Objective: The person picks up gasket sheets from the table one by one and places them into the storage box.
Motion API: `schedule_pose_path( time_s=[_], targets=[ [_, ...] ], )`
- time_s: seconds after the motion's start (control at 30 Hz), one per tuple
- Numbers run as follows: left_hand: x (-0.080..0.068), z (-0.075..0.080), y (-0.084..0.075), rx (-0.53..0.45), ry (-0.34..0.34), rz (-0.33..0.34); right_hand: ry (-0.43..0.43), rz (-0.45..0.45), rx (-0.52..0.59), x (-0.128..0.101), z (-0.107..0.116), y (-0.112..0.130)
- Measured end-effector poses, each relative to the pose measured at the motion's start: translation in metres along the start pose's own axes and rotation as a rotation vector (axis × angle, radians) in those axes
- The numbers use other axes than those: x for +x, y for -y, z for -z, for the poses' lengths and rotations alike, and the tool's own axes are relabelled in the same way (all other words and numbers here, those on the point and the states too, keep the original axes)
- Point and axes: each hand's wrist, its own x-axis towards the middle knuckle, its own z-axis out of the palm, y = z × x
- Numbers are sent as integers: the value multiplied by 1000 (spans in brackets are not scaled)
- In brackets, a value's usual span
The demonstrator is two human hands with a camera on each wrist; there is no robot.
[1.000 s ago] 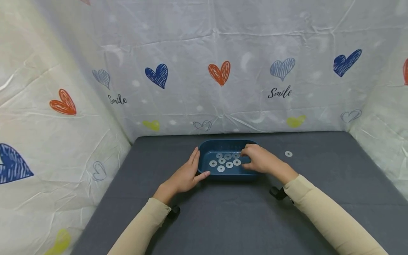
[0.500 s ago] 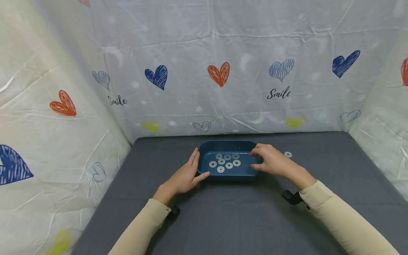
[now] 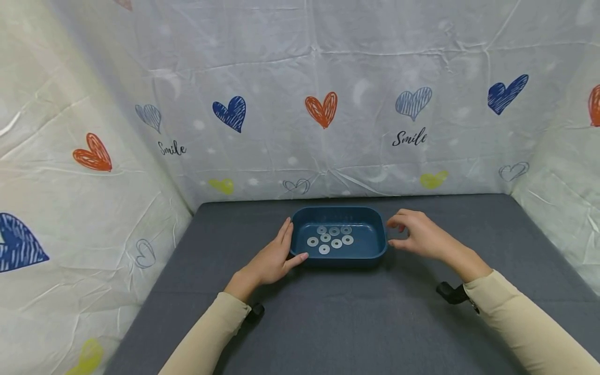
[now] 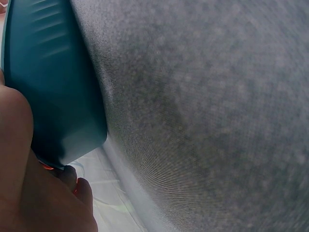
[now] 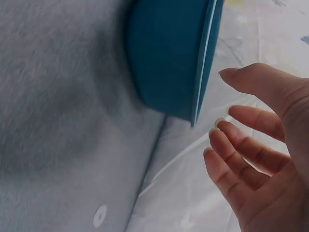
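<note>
A blue oblong tray [image 3: 339, 262] stands on the dark cloth with several flat metal washers [image 3: 336, 243] lying inside, mostly in its left half. My left hand [image 3: 272, 258] rests against the tray's left end, fingers straight along the outer wall and thumb spread along the near rim. Just off the tray's right end hovers my right hand [image 3: 422, 237], fingers and thumb loosely bent and apart. Nothing shows between those fingertips in the right wrist view. One more washer [image 5: 100, 216] lies on the cloth outside the tray; in the head view the right hand hides it.
A grey cloth [image 3: 347, 317] covers the table. Pale curtains [image 3: 262, 62] printed with hearts hang close behind the table's back edge and at both sides. Black wrist-camera mounts [image 3: 452, 293] stick out below both cuffs.
My right hand has moved from above the tray out past its right rim, now covering the loose washer in the head view. The left hand, tray and washers inside have stayed put.
</note>
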Motion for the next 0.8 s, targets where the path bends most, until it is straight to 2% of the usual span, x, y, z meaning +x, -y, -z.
schedule_pose_path(
  time_s=[0.43, 0.8],
  targets=[
    [0, -1, 1, -4, -7, -12, -23, -49, -32, -18, 16, -23],
    [1, -2, 2, 0, -15, -11, -5, -94, -23, -26, 17, -50]
  ],
)
